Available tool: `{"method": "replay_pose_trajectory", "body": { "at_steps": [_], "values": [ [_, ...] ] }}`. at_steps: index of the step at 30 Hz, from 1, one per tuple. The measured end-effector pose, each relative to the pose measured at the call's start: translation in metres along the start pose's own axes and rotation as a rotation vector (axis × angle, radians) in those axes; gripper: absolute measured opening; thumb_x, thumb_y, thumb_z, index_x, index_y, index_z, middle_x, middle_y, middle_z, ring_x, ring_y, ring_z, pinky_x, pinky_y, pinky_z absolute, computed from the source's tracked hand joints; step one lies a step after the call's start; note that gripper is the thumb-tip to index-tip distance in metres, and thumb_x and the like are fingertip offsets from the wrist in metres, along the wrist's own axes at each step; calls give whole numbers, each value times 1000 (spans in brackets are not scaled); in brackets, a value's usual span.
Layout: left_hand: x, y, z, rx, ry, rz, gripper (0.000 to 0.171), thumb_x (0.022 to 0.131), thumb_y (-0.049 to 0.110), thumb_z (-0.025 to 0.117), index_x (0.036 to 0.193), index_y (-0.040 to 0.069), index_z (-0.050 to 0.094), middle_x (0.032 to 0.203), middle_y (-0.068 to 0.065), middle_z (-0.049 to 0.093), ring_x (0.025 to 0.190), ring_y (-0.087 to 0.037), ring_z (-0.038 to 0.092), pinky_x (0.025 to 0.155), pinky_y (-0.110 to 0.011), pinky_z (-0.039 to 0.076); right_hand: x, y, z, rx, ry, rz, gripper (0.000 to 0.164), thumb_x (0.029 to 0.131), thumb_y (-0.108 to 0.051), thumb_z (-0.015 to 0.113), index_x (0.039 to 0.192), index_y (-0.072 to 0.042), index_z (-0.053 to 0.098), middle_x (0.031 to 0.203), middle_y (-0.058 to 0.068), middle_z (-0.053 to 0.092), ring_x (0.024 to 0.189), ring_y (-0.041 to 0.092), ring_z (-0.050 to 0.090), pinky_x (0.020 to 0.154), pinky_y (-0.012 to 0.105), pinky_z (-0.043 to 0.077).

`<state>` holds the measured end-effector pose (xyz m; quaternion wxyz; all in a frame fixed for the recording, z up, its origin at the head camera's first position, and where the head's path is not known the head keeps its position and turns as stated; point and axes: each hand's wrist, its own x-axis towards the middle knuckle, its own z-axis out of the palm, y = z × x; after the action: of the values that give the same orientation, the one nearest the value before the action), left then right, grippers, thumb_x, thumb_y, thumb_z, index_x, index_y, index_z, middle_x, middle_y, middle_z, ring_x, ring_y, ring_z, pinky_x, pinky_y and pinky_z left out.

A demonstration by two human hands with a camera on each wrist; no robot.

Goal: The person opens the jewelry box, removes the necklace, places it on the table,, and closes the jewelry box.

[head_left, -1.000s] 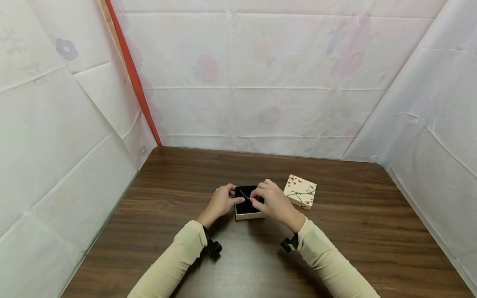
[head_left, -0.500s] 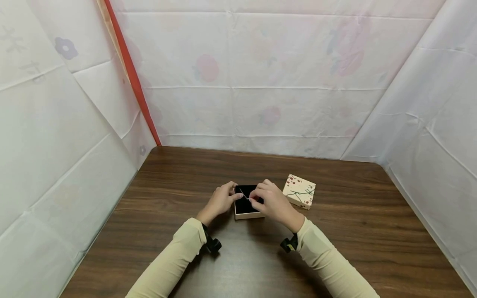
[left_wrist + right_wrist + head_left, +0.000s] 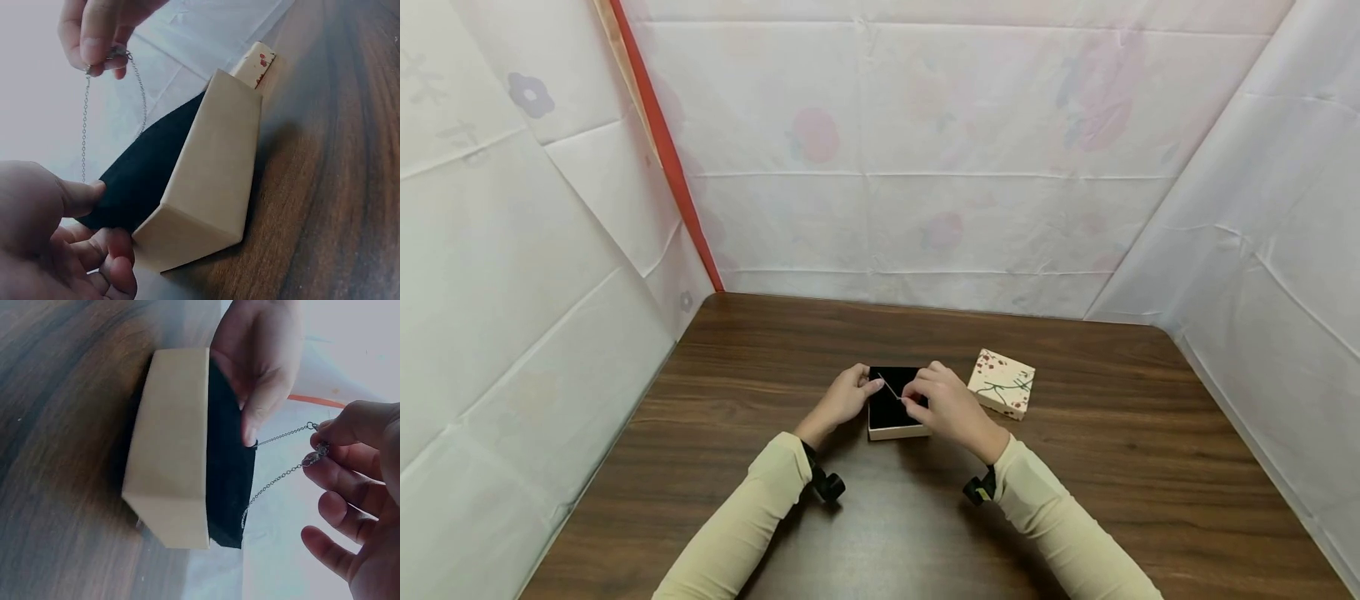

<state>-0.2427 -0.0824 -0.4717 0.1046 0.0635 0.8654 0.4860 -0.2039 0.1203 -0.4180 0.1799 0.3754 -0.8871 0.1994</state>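
A small cream box [image 3: 898, 433] stands on the table, with a black padded insert [image 3: 150, 162] rising tilted out of its opening in the left wrist view. My left hand [image 3: 844, 396] pinches the insert's far left corner, thumb on top and fingers curled beneath, close against the box. Above the insert, my right hand [image 3: 946, 400] pinches a fine silver chain necklace [image 3: 84, 137] between thumb and index finger at a small bright piece. Two strands of the chain [image 3: 272, 482] run from those fingertips to the insert, one of them ending near my left thumb.
The box lid [image 3: 1002, 383], cream with red blossoms and green branches, lies right of the box beyond my right hand. Wood-grain table [image 3: 760, 358] surrounds the box. White printed cloth [image 3: 880, 167] hangs behind and at both sides. A dark camera is strapped on each wrist.
My left hand has shifted slightly up and away with the insert's corner, and the box has moved a little the same way. The right hand keeps its pinch on the necklace, nearly still.
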Motion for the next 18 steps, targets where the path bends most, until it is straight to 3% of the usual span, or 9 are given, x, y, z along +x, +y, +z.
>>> {"method": "replay_pose_trajectory", "body": {
  "at_steps": [8, 12, 18],
  "values": [
    [1, -4, -1, -86, -3, -23, 47, 100, 29, 55, 135, -2, 50, 105, -14, 65, 78, -17, 55, 65, -28, 43, 1, 0, -1, -1, -3, 18, 4, 87, -14, 72, 84, -12, 73, 82, -3, 68, 73, 12, 45, 66, 26, 40],
    [2, -5, -1, -102, 12, -4, 48, 99, 30, 57, 135, -1, 51, 101, -13, 67, 65, -14, 52, 60, -28, 44, 3, 0, -4, -14, 38, 13, 3, 84, -12, 75, 82, -13, 73, 80, -3, 68, 71, 12, 45, 65, 26, 40],
    [-1, -1, -2, -102, 37, 18, 47, 98, 29, 60, 132, -2, 52, 91, -10, 67, 52, -13, 47, 61, -28, 45, 6, -2, -8, -19, 76, -26, 4, 83, -10, 76, 82, -14, 73, 79, -3, 69, 74, 14, 50, 68, 28, 44]
  ]
}}
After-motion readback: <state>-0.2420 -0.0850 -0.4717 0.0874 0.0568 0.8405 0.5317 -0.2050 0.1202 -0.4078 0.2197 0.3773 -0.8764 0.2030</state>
